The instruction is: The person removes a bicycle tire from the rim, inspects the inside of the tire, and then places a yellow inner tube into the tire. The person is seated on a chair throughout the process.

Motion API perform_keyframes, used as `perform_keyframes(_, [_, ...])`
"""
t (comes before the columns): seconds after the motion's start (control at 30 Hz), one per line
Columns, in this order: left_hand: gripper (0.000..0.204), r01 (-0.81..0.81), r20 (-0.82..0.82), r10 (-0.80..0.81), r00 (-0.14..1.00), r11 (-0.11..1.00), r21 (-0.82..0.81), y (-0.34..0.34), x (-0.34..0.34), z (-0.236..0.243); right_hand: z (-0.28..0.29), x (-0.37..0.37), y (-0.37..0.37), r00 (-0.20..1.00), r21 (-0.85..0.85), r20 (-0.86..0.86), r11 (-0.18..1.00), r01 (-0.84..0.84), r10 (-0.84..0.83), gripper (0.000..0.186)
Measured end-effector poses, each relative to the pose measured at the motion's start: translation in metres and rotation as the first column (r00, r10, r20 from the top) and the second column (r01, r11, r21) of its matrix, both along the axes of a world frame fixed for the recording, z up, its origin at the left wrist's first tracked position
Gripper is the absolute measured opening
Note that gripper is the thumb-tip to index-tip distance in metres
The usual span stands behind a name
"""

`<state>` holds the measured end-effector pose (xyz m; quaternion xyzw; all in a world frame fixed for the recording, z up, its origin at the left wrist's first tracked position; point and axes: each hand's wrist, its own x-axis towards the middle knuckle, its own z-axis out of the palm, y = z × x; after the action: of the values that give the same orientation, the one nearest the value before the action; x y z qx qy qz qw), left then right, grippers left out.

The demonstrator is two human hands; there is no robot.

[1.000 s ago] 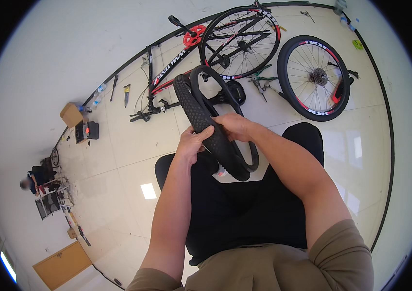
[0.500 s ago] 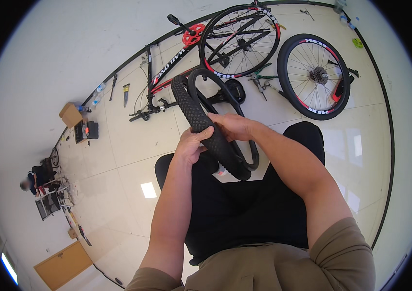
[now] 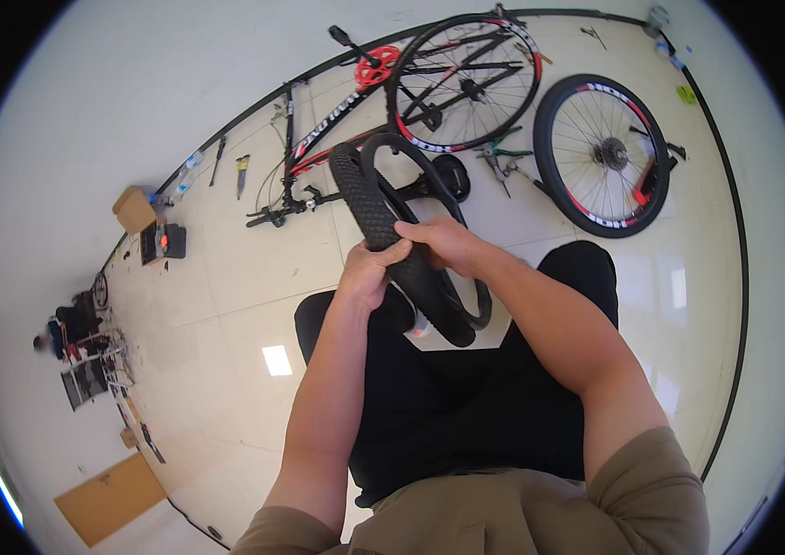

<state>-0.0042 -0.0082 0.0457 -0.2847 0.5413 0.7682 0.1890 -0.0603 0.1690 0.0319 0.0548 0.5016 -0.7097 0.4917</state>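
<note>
A black knobbly bicycle tyre [image 3: 369,205] stands tilted in front of me, above my knees. Beside it on the right runs a smooth black loop that looks like an inner tube [image 3: 432,172], partly inside or behind the tyre. My left hand [image 3: 369,275] is wrapped round the tyre's left side, its thumb across the tread. My right hand [image 3: 440,243] grips the tyre from the right, thumb on the tread, with its other fingers hidden between tyre and tube. Both hands are close together near the tyre's middle.
Beyond lie a black and red bicycle frame [image 3: 327,125], a wheel [image 3: 399,120] on it, and another wheel [image 3: 545,157] to the right. Green-handled pliers [image 3: 500,166] lie between. Leftward are a cardboard box [image 3: 133,211], a toolbox [image 3: 173,242] and a distant person [image 3: 57,335].
My right thumb has shifted slightly left and up onto the tread, closer to the left thumb. The tyre stays almost in place; the whole view has moved a little.
</note>
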Motion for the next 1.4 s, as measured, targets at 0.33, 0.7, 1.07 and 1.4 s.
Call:
perform_keyframes(0.33, [0.034,-0.043,-0.102,0.046,0.994,0.999,0.032,0.018,0.003,0.002,0.016,0.009,0.001,0.975,0.175,-0.195,0.974,0.143,-0.108,0.05])
perform_keyframes(0.7, [0.033,-0.136,-0.216,0.156,0.964,0.985,0.102,0.05,0.014,0.004,-0.007,0.041,-0.004,0.849,-0.041,-0.079,0.853,0.521,-0.522,0.036])
perform_keyframes(1.07, [0.026,-0.281,0.026,0.332,0.943,0.754,0.594,0.043,0.006,-0.023,-0.003,0.032,0.003,0.919,-0.077,0.104,0.918,0.388,-0.38,0.038])
perform_keyframes(1.4, [0.045,-0.228,-0.049,0.277,0.96,0.87,0.437,0.04,0.005,0.001,-0.004,-0.011,0.024,0.998,-0.098,0.009,0.993,0.059,-0.058,0.033])
